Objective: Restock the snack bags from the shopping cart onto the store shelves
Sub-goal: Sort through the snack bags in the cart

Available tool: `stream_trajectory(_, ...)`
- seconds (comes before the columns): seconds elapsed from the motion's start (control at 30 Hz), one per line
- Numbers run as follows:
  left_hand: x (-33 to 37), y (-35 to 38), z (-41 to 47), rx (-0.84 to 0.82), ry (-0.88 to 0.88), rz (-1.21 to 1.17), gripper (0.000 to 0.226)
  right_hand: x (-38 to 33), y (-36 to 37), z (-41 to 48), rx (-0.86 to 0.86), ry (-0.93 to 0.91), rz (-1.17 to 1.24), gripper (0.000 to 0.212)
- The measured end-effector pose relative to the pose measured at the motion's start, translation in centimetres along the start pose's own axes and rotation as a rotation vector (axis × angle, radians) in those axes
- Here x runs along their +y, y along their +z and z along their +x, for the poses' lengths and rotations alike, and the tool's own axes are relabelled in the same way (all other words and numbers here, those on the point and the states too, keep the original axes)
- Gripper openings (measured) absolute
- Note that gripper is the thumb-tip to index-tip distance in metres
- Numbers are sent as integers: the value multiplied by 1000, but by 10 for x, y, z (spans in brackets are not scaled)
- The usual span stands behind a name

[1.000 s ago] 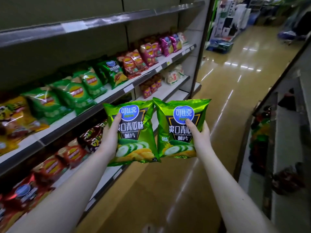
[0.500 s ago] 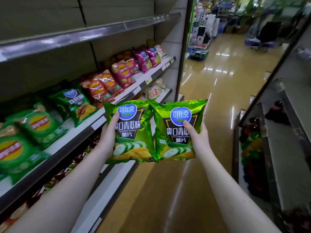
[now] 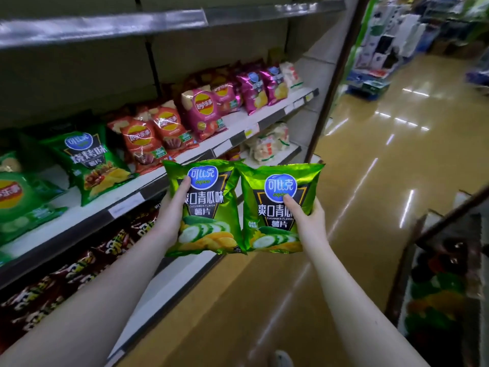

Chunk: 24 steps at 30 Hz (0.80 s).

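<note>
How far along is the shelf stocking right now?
Done: the middle shelf already carries rows of chip bags. In hand: the left hand holds the left cucumber bag, the right hand the right cucumber bag, both in front of the shelves, not yet placed. Left: shelving both; the cart is out of view.

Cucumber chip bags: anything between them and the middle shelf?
Nothing visible in the gap. Left hand holds the left cucumber bag, right hand the right cucumber bag, in front of the middle shelf edge. On it, the dark green bag and red bags fill the nearest row; only the front strip is bare.
</note>
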<state>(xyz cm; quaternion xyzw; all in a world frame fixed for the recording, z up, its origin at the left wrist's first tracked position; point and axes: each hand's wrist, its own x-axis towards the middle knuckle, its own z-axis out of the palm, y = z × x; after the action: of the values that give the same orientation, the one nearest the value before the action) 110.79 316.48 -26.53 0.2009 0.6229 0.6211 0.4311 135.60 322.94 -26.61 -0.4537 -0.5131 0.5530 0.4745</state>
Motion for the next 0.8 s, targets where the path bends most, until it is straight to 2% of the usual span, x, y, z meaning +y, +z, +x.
stream_trajectory(0.07,-5,15,11,71,0,-5,50,9,-8,36,-42,36,-23,75)
stream_trajectory(0.13,-16,26,23,128,-17,-35,72,13,-10,68,-106,63,-55,84)
stream_trajectory(0.17,-22,30,30,162,-29,-40,80,17,-11,85,-163,80,-50,80)
stream_trajectory(0.2,-26,32,39,243,-28,-45,73,22,-7,106,-230,96,-62,73)
stream_trajectory(0.27,-35,34,35,288,-37,-40,39,28,-5,114,-251,112,-73,58)
stream_trajectory(0.3,-43,34,41,321,-70,-44,35,34,-1,126,-293,136,-69,50)
stream_trajectory(0.37,-54,30,48,367,-95,-48,49,47,7,144,-350,157,-68,43)
stream_trajectory(0.47,-70,17,76,425,-109,-109,87,68,26,171,-410,172,-90,26)
stream_trajectory(0.6,-98,6,106,428,-78,-108,102,103,44,196,-424,144,-125,24)
stream_trajectory(0.63,-100,6,113,428,-89,-108,100,110,49,203,-415,128,-124,24)
stream_trajectory(0.7,-119,1,126,427,-80,-151,71,132,57,213,-414,124,-115,30)
stream_trajectory(0.73,-131,0,134,441,-87,-168,67,144,62,219,-415,125,-114,34)
stream_trajectory(0.8,-147,-2,145,420,-92,-197,73,168,70,231,-424,119,-117,44)
